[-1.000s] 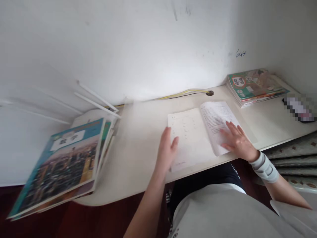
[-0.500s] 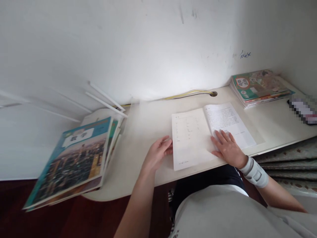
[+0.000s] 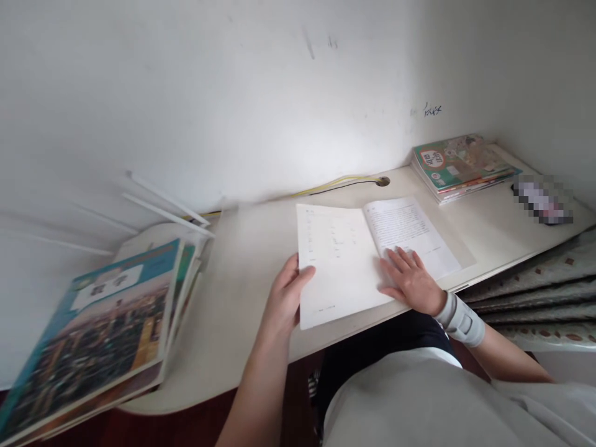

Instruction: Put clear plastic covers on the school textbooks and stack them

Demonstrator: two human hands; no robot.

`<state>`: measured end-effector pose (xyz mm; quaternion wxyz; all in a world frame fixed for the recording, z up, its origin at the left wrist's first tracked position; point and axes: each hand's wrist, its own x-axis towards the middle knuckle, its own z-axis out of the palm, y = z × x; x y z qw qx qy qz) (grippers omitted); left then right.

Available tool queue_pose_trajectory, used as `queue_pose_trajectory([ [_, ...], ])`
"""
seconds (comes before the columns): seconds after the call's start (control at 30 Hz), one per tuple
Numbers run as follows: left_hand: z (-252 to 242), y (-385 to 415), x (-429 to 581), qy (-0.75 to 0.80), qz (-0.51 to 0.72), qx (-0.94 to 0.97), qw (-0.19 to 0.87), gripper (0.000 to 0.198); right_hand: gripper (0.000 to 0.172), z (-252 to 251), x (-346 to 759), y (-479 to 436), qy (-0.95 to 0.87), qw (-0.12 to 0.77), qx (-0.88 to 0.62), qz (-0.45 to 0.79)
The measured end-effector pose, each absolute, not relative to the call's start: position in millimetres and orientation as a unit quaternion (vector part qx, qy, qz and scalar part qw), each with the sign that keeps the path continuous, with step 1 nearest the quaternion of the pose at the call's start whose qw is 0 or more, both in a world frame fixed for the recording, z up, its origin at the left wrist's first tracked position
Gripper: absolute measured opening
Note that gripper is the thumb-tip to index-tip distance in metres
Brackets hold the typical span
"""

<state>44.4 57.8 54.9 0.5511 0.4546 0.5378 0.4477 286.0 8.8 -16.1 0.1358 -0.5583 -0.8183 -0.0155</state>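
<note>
An open book (image 3: 342, 273) with printed white pages lies on the desk in front of me. My left hand (image 3: 289, 288) grips the outer edge of its left side, thumb on top of the page and fingers underneath, hidden by the paper. The left side looks slightly lifted at that edge. My right hand (image 3: 412, 282) rests flat on the lower part of the right page near the fold, its fingers spread. A grey band is wrapped around my right wrist.
On the left, a stack of large books (image 3: 112, 323) hangs over the desk edge (image 3: 153, 403). Another book stack (image 3: 460, 164) sits at the back right, beside a blurred-out phone-like object (image 3: 542, 200). Cables (image 3: 335, 184) run along the wall to a round hole. Patterned fabric (image 3: 535, 304) hangs lower right.
My left hand has closed on the book's left edge, its thumb now over the page. My right hand stays flat on the right page. The whole view has shifted, moving things leftward.
</note>
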Motion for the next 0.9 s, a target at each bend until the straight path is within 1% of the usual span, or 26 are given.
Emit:
queue_pose_trajectory([
  [0.13, 91, 60, 47, 0.523, 0.467, 0.470, 0.536, 0.050, 0.064, -10, 291, 12, -0.838, 0.149, -0.525, 0.007],
  [0.2, 102, 61, 52, 0.525, 0.460, 0.484, 0.527, 0.046, 0.064, -10, 302, 16, -0.824, 0.156, -0.545, -0.002],
  [0.3, 106, 65, 65, 0.518, 0.452, 0.509, 0.518, 0.046, 0.064, -14, 321, 20, -0.794, 0.147, -0.590, -0.023],
  [0.43, 104, 70, 87, 0.487, 0.437, 0.530, 0.539, 0.046, 0.062, -23, 333, 17, -0.800, 0.126, -0.586, -0.018],
  [0.53, 103, 72, 102, 0.473, 0.438, 0.531, 0.551, 0.045, 0.060, -24, 334, 13, -0.795, 0.158, -0.585, 0.009],
  [0.6, 100, 72, 111, 0.467, 0.452, 0.521, 0.553, 0.046, 0.066, -20, 331, 11, -0.801, 0.202, -0.563, 0.038],
  [0.7, 87, 70, 122, 0.456, 0.486, 0.496, 0.556, 0.045, 0.094, -8, 319, 5, -0.820, 0.275, -0.497, 0.068],
  [0.73, 82, 68, 125, 0.452, 0.499, 0.484, 0.559, 0.043, 0.100, -3, 313, 2, -0.826, 0.293, -0.477, 0.072],
  [0.77, 76, 66, 127, 0.448, 0.511, 0.472, 0.562, 0.042, 0.102, 3, 307, 0, -0.828, 0.308, -0.464, 0.072],
  [0.87, 57, 60, 130, 0.438, 0.532, 0.436, 0.580, 0.041, 0.085, 15, 291, -7, -0.812, 0.321, -0.484, 0.053],
  [0.9, 50, 59, 130, 0.438, 0.530, 0.425, 0.589, 0.041, 0.083, 17, 288, -8, -0.802, 0.312, -0.508, 0.040],
])
